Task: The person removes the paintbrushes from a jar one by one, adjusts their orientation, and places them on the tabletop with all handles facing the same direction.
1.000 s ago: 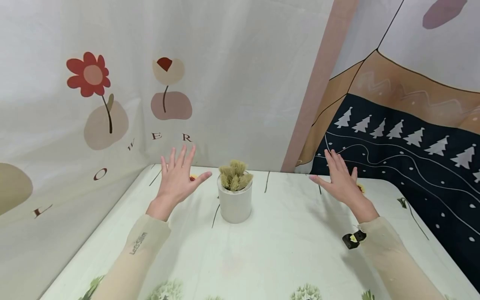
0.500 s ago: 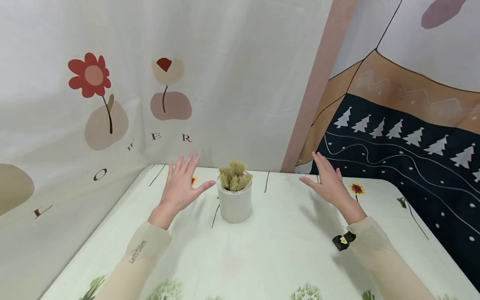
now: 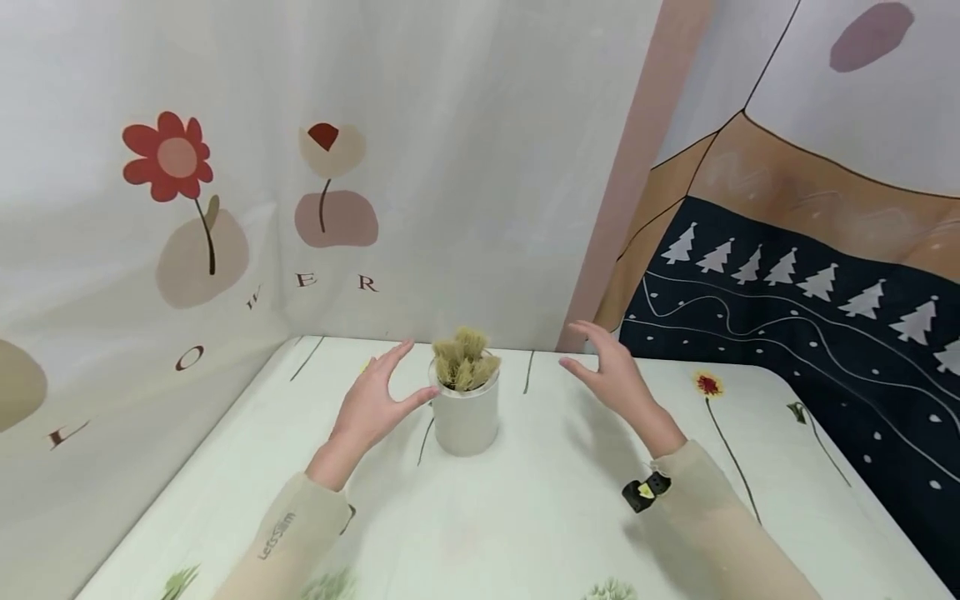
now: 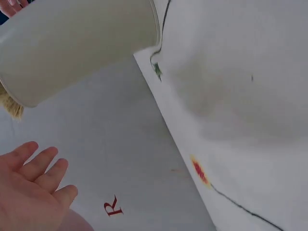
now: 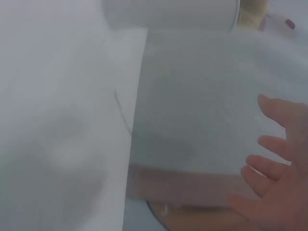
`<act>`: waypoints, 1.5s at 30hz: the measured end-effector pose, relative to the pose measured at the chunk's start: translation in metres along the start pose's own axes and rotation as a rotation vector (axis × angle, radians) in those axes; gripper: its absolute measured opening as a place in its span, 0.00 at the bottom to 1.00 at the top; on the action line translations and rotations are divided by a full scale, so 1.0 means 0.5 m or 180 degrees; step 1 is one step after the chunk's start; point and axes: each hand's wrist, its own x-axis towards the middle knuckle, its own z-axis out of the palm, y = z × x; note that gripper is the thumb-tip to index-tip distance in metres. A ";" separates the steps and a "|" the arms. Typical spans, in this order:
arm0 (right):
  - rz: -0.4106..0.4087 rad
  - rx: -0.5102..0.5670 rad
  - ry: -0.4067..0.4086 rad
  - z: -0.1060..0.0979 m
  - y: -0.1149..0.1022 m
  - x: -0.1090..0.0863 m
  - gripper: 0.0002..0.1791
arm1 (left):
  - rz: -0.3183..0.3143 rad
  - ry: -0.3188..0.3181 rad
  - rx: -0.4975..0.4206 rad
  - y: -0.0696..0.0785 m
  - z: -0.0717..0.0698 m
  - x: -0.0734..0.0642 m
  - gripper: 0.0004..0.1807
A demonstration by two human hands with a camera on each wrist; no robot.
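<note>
— Fingers (image 3: 394, 356) spread, the left hand (image 3: 367, 410) stands wide, holding nothing above the flower-printed bench (image 3: 480, 542). Is its thumb (image 3: 414, 403) on the white pot (image 3: 465, 427)?

— That cannot be told: in the head view the tip overlaps the rim, while the left wrist view shows the fingers apart from the wall.

— And the pot?

— Upright on the bench, between the hands but nearer the left, dried tufts (image 3: 465, 358) topping it. The plain wall looks the better place to press; the tufts might crush.

— At right?

— The right hand (image 3: 617, 379), also wide and holding nothing, apart from the pot. With its gap the larger, an even hold would call for both palms arriving level, lest one tip the pot.
</note>
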 end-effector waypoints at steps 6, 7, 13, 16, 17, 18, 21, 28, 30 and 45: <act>-0.0154 0.0219 0.0015 0.033 -0.034 0.003 0.29 | -0.0010 0.0123 -0.0385 0.006 0.022 -0.012 0.44; -0.0157 0.0246 -0.0002 0.037 -0.039 0.004 0.28 | -0.0020 0.0133 -0.0475 0.008 0.024 -0.013 0.43; -0.0211 0.0486 -0.0038 0.062 -0.070 0.008 0.26 | -0.0023 0.0175 -0.0890 0.016 0.035 -0.021 0.38; -0.0265 0.0673 -0.0080 0.078 -0.086 0.008 0.25 | 0.0021 0.0272 -0.1027 0.017 0.041 -0.024 0.36; -0.0278 0.0740 -0.0101 0.083 -0.091 0.008 0.24 | 0.0035 0.0301 -0.1070 0.018 0.043 -0.024 0.36; -0.0287 0.0802 -0.0122 0.088 -0.096 0.007 0.24 | 0.0054 0.0325 -0.1104 0.019 0.045 -0.024 0.36; -0.0324 0.0990 -0.0191 0.103 -0.110 0.006 0.21 | 0.0055 0.0373 -0.1173 0.021 0.049 -0.023 0.35; -0.0350 0.1252 -0.0178 0.124 -0.130 0.012 0.16 | 0.0016 0.0412 -0.1218 0.029 0.049 -0.023 0.33; -0.0300 0.1324 -0.0150 0.127 -0.133 0.015 0.13 | 0.0016 0.0400 -0.1229 0.032 0.049 -0.022 0.33; -0.0154 0.1781 0.0029 0.103 -0.164 0.033 0.09 | -0.0063 0.0334 -0.1274 0.036 0.047 -0.025 0.33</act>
